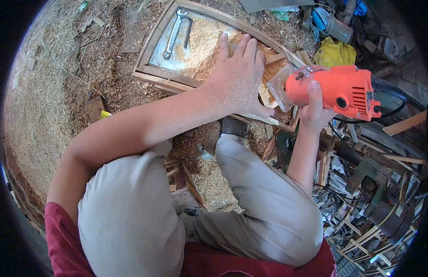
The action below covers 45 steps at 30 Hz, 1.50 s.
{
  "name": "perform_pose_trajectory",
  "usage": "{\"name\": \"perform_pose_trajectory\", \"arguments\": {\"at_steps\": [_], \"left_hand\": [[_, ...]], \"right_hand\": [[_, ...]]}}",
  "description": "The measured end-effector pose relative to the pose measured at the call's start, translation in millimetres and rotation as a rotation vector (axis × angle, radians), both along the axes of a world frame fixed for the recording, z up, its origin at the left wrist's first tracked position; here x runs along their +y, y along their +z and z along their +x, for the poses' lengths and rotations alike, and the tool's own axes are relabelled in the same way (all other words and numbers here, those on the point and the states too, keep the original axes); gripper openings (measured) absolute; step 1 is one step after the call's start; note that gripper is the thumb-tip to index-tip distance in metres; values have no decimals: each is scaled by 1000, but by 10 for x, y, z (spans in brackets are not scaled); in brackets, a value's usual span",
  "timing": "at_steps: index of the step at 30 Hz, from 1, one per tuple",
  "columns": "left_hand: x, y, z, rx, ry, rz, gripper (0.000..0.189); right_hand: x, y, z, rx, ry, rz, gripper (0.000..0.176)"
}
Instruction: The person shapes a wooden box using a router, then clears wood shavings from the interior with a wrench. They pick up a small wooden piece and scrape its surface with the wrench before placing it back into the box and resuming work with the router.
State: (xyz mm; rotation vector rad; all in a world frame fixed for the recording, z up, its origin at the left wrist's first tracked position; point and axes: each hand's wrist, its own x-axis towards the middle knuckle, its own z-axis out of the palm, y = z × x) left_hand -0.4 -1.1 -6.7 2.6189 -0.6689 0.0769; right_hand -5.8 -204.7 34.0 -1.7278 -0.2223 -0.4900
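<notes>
My right hand [315,104] is wrapped round the body of an orange trim router [331,92], tilted on its side with its clear plastic base [279,87] facing left over the wood. A black cord runs from its rear. My left hand [239,76] is spread flat with fingers apart, dusted with sawdust, just left of the router base. Beneath it is a shallow wooden-framed tray [154,32]; light wood strips [275,58] show by the fingers, partly hidden by the hand. A combination wrench [174,34] and a dark hex key [187,33] lie inside the tray.
Sawdust [202,39] is heaped in the tray, and shavings cover the ground [43,101]. A yellow cloth [335,51] lies behind the router. Wood scraps [405,123] and clutter fill the right side. My knees [131,207] are bent close below the tray.
</notes>
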Motion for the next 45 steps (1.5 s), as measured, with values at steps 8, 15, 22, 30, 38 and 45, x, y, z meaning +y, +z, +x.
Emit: {"name": "perform_pose_trajectory", "arguments": {"at_steps": [8, 15, 22, 30, 38, 45], "left_hand": [[-9, -21, 6, 0, -3, -27, 130], [4, -27, 9, -14, -5, -66, 120], [14, 3, 4, 5, -12, -88, 116], [-2, -26, 6, 1, -8, -100, 116], [0, -14, 2, 6, -2, -75, 117], [-11, -18, 0, 6, 2, -71, 117]], "right_hand": [[-15, -47, 65, -21, 0, 15, 47], [69, 23, 198, -43, -26, 8, 51], [80, -28, 334, -82, -31, 26, 63], [47, -43, 376, -89, 2, 35, 68], [14, 8, 315, -56, -46, 8, 64], [-99, 9, 234, -31, -69, -41, 54]]}}
